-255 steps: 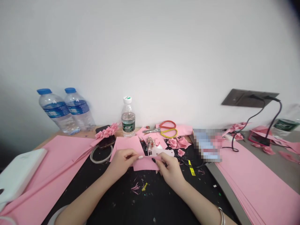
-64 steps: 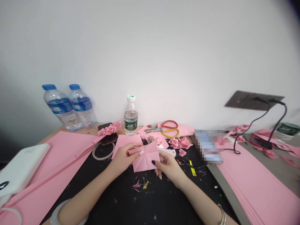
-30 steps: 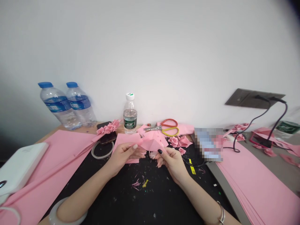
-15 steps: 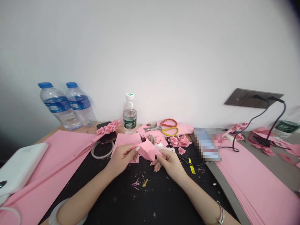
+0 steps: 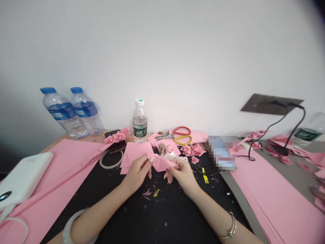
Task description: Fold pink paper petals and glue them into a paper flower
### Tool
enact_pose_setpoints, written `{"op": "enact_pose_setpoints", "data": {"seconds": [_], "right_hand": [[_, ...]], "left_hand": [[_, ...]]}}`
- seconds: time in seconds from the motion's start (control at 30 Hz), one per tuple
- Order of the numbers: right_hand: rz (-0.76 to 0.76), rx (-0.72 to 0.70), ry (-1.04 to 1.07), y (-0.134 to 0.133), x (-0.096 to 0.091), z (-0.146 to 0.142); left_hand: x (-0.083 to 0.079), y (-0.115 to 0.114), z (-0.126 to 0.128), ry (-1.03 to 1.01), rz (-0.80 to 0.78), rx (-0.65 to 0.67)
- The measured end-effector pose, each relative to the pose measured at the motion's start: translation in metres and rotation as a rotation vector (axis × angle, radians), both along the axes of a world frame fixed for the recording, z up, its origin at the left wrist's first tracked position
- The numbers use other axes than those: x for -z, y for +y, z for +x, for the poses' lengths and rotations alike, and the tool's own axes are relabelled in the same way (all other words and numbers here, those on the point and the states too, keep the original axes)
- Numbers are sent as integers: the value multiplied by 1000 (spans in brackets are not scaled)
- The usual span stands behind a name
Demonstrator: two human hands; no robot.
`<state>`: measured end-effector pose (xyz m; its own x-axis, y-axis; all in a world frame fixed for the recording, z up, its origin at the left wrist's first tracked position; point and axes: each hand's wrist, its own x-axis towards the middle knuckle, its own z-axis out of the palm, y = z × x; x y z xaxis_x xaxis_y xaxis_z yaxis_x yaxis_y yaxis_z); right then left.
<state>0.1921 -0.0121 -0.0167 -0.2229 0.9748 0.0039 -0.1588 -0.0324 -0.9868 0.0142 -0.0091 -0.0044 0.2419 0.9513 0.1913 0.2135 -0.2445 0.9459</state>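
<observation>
A piece of pink paper (image 5: 161, 163), partly folded, is stretched between my two hands above the black mat (image 5: 142, 217). My left hand (image 5: 139, 169) pinches its left corner between thumb and fingers. At the right end, my right hand (image 5: 182, 174) grips the opposite corner. Behind the hands lie square pink sheets (image 5: 135, 152) and scissors (image 5: 175, 136) with one red and one yellow handle. Several folded pink paper roses (image 5: 193, 149) rest just right of the scissors.
Water bottles (image 5: 140, 123) stand along the wall. A white power bank (image 5: 25, 179) lies on pink paper at left. A tape roll (image 5: 111, 159), a phone (image 5: 223, 152) with a blurred screen and stacked pink sheets (image 5: 274, 193) surround the mat. Another person's hand (image 5: 318, 193) shows at far right.
The pink paper between my hands has gone from a raised, more open shape to a lower, flatter fold. Another person's fingers have appeared at the right edge.
</observation>
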Motion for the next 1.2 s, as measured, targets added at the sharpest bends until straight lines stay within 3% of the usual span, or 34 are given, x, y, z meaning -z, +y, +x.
{"op": "enact_pose_setpoints", "data": {"seconds": [0.33,0.6,0.87,1.0,1.2], "right_hand": [[48,-62,17,-7,-3,-6],[36,-58,46,-4,-2,-3],[-8,-89,61,-3,-4,-1],[-37,-78,83,-4,-4,-3],[-162,14,368,-10,-6,-12]], "left_hand": [[10,-3,6,-43,-59,26],[21,5,-6,-62,-25,159],[11,1,-6,-20,-39,88],[4,-5,2,-38,-156,17],[0,-14,15,-158,-271,5]]}}
